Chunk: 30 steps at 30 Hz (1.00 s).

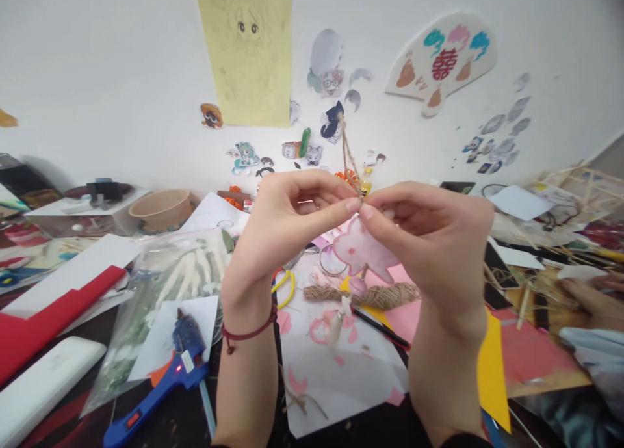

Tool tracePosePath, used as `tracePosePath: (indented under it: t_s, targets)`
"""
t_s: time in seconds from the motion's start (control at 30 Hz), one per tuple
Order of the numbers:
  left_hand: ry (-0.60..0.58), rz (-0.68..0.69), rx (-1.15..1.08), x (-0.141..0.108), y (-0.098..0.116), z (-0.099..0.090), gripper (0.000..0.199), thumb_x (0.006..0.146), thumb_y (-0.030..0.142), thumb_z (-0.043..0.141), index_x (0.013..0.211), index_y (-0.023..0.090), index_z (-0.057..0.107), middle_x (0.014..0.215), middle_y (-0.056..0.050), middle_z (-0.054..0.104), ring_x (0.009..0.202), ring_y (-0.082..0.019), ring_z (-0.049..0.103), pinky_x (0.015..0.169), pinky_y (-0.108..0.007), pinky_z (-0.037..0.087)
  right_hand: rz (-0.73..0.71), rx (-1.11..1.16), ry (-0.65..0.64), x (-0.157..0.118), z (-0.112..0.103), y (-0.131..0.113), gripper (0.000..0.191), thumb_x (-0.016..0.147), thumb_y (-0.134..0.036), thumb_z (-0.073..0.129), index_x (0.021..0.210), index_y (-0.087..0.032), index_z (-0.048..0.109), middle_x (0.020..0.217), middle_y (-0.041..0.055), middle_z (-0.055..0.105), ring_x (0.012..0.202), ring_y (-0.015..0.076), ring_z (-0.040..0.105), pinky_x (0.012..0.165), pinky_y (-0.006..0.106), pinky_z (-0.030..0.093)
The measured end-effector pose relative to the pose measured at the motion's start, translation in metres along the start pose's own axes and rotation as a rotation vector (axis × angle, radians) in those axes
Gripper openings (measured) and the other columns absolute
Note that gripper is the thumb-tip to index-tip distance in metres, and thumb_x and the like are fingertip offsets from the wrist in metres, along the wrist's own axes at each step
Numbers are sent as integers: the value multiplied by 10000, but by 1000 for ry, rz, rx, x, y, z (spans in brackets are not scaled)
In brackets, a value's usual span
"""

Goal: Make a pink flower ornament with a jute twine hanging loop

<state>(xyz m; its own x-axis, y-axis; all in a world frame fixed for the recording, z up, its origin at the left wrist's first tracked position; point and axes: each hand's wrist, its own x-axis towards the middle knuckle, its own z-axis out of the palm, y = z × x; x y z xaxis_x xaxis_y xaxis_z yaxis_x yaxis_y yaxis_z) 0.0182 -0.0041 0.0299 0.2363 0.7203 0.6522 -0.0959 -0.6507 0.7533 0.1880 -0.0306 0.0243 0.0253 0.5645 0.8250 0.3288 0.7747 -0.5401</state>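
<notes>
Two bare hands are nearly meeting at the thumb tips: the left hand [297, 217] and the right hand [433, 233] are both pinching the lower end of a twine loop [348, 150] between thumb and fingers. A pink ornament [353, 248] is hanging just below the pinch, the right hand partly covering its upper right edge, and a pale tassel [335, 331] is dangling lower down. Both forearms are standing well apart, leaving a broad gap between them; under it a white sheet [341, 396] is spreading, pink scraps dotting it. A twine bundle [390, 296] is lying across the sheet's far part. On the left, a blue glue gun [188, 370] is crowding the space beside the forearm. On the right, a yellow sheet [493, 380] is jutting past the forearm's outer edge, while another person's hand [597, 298] is showing near the view's border, well apart.
</notes>
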Motion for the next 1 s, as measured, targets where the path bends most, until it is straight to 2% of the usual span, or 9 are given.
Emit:
tracePosePath:
  t_s: [0.27, 0.47, 0.63, 0.77, 1.0]
  targets:
    - [-26, 25, 9, 0, 0, -3, 96, 787, 267, 834, 812, 192, 778, 797, -5, 748, 730, -120, 671, 637, -231, 543, 77, 80, -26, 2, -2, 5, 122, 791, -131, 766, 746, -242, 750, 633, -25, 681, 522, 118, 608, 437, 236, 467]
    - [-78, 9, -60, 2, -2, -5, 101, 786, 263, 840, 809, 188, 777, 781, -2, 740, 715, -101, 655, 620, -200, 527, 172, 208, -103, 4, -6, 6, 118, 783, -130, 769, 732, -236, 760, 638, -29, 683, 505, 90, 580, 421, 205, 434]
    - [-118, -18, -100, 3, -5, -8, 122, 747, 254, 873, 804, 191, 784, 764, -6, 735, 702, -107, 638, 610, -218, 514, 223, 303, -187, 5, -9, 6, 128, 791, -124, 757, 720, -230, 755, 638, -40, 666, 492, 63, 536, 408, 187, 389]
    - [-148, -31, -120, 3, -7, -9, 129, 739, 259, 881, 812, 200, 792, 751, -10, 729, 707, -118, 643, 625, -238, 519, 222, 324, -223, 6, -10, 6, 139, 787, -114, 755, 710, -230, 754, 635, -40, 661, 503, 63, 524, 422, 192, 389]
    - [-163, -45, -121, 3, -8, -9, 140, 737, 301, 885, 799, 214, 793, 749, -14, 722, 699, -124, 635, 624, -256, 520, 163, 231, -199, 6, -10, 5, 133, 776, -133, 757, 699, -241, 747, 613, -36, 661, 505, 91, 556, 429, 220, 419]
